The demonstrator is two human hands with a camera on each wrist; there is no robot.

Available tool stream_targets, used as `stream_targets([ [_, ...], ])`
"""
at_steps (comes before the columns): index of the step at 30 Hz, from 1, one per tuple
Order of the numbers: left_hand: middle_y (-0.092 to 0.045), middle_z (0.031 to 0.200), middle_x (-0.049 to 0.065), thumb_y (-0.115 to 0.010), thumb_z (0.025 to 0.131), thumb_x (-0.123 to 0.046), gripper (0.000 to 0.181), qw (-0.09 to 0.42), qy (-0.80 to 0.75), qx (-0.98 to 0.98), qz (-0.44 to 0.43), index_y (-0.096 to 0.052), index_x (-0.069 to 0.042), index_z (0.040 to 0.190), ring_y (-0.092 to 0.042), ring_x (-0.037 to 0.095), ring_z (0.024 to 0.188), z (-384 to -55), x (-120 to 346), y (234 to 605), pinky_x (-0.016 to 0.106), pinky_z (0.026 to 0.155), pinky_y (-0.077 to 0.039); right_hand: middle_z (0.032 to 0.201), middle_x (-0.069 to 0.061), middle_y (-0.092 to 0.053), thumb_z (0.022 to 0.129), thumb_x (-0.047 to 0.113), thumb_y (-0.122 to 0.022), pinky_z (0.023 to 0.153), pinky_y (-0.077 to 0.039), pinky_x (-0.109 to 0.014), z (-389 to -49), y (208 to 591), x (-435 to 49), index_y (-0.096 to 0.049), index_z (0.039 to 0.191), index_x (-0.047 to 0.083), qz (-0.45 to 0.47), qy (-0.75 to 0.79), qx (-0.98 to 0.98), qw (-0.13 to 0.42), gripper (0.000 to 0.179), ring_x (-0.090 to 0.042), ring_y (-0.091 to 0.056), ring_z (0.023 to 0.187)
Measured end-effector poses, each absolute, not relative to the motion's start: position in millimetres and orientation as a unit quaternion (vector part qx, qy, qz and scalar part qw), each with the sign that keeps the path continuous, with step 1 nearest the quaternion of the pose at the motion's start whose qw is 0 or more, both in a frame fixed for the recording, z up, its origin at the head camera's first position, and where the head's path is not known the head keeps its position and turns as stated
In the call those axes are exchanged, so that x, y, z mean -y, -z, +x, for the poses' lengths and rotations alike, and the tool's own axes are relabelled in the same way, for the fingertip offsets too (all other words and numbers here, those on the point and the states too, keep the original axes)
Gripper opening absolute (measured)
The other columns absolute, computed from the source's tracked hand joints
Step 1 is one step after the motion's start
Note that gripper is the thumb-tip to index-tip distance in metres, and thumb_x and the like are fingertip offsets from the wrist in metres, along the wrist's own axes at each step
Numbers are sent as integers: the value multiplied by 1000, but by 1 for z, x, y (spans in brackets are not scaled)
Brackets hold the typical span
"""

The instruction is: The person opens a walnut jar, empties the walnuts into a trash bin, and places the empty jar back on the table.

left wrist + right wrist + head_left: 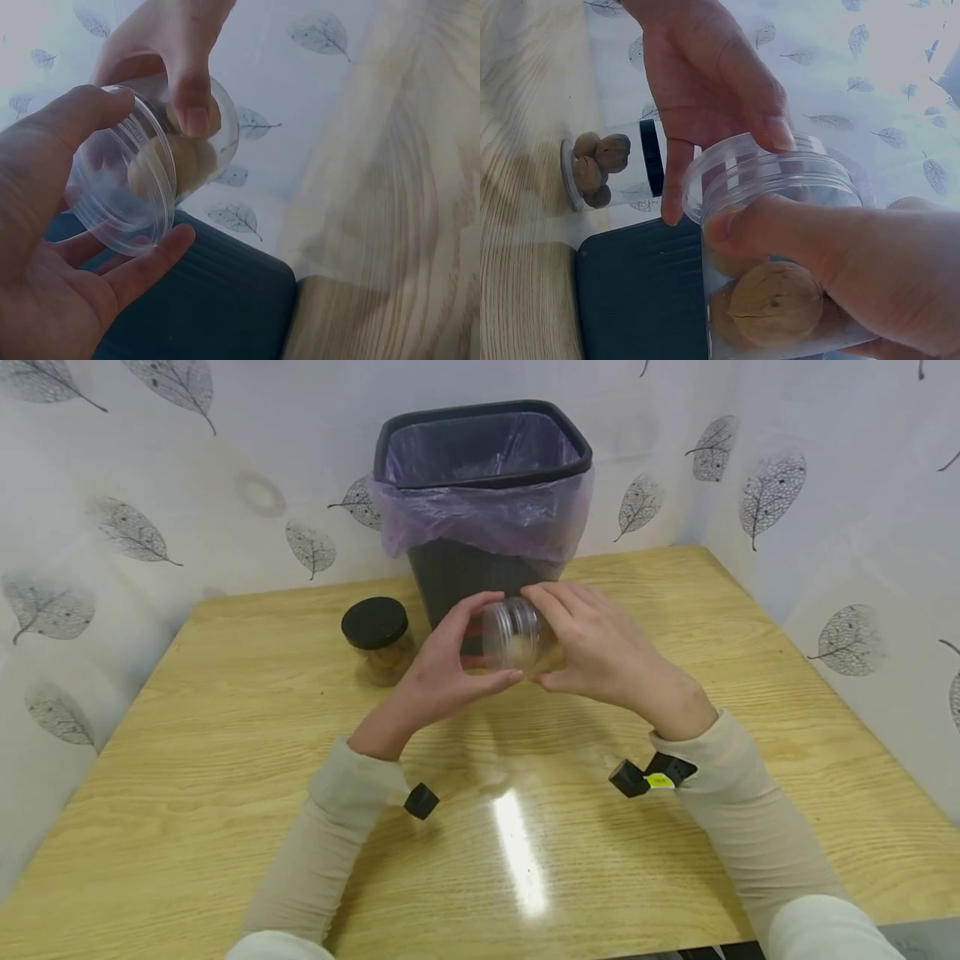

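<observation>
Above the table, a clear plastic jar (pixel 551 647) lies tilted on its side between both hands, with several walnuts (pixel 776 304) inside. The right hand (pixel 600 639) grips the jar's body, its thumb along the wall near the rim. At the jar's mouth is a clear lid (pixel 124 187), which the left hand (pixel 442 664) holds by its edge, thumb on one side and fingers on the other. Left of the hands, a second jar (pixel 387 660) stands upright under a black lid (pixel 375 622); walnuts (pixel 589 172) show at its bottom in the right wrist view.
Just behind the hands stands a dark bin (pixel 483 577) lined with a purple bag (pixel 487 518) folded over its rim. A wooden table (pixel 225 777) lies beneath. Leaf-printed sheeting (pixel 285 468) hangs at the back and sides.
</observation>
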State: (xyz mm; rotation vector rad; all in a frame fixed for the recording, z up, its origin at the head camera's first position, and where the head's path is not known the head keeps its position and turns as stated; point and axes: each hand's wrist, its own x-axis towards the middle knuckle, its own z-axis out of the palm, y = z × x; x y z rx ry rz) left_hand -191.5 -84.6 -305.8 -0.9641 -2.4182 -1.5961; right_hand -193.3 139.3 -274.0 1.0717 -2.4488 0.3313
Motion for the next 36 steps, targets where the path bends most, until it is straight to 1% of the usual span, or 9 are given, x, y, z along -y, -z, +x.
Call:
stream_targets([
  [7, -46, 143, 8, -84, 79, -12, 88, 20, 535, 788, -304, -34, -14, 151, -54, 24, 124, -190, 92, 310, 34, 89, -58, 135, -23, -56, 63, 29, -90, 110, -41, -52, -194, 274, -141, -47, 138, -4, 385, -145, 886, 217, 93, -40, -53, 126],
  [14, -43, 143, 12, -84, 78, -10, 89, 5, 538, 795, -280, -29, -8, 148, -54, 27, 125, -190, 97, 314, 33, 89, -58, 138, -24, -54, 64, 31, -91, 110, -40, -53, -194, 272, -145, -44, 141, -2, 364, -157, 896, 200, 96, -41, -52, 128],
  [18, -45, 144, 11, -84, 79, -17, 89, -4, 490, 832, -259, -29, -9, 148, -53, 26, 126, -193, 101, 317, 36, 90, -57, 140, -23, -53, 65, 31, -90, 112, -39, -53, -194, 270, -146, -43, 142, -2, 360, -163, 899, 189, 96, -41, -49, 131],
  [22, -46, 145, 12, -84, 79, -24, 89, -8, 415, 875, -251, -32, -8, 149, -51, 27, 126, -196, 105, 321, 41, 97, -52, 141, -22, -52, 66, 31, -90, 112, -38, -53, -195, 270, -147, -42, 143, -2, 357, -167, 900, 185, 96, -40, -48, 131],
  [25, -47, 145, 15, -83, 80, -28, 88, 1, 360, 896, -260, -34, -8, 150, -51, 28, 127, -198, 106, 325, 44, 103, -48, 140, -23, -52, 66, 31, -90, 112, -38, -54, -196, 271, -149, -42, 142, -3, 357, -166, 900, 185, 96, -40, -49, 131],
  [28, -47, 144, 18, -83, 80, -30, 87, 14, 316, 909, -271, -36, -8, 150, -51, 31, 129, -198, 108, 329, 45, 106, -46, 139, -24, -53, 65, 30, -90, 111, -39, -54, -197, 271, -150, -43, 142, -3, 359, -163, 899, 189, 96, -40, -50, 129],
  [34, -44, 147, 20, -80, 82, -32, 84, -23, 243, 931, -272, -37, -10, 151, -48, 38, 132, -200, 111, 334, 49, 109, -43, 136, -27, -55, 64, 29, -91, 109, -41, -55, -200, 270, -154, -43, 141, -5, 365, -159, 896, 199, 96, -42, -52, 126],
  [36, -47, 144, 20, -81, 82, -33, 82, -16, 213, 934, -286, -40, -8, 149, -48, 40, 131, -200, 113, 338, 51, 110, -41, 136, -27, -55, 65, 30, -91, 109, -40, -55, -201, 269, -155, -43, 141, -5, 362, -155, 897, 200, 97, -43, -52, 126],
])
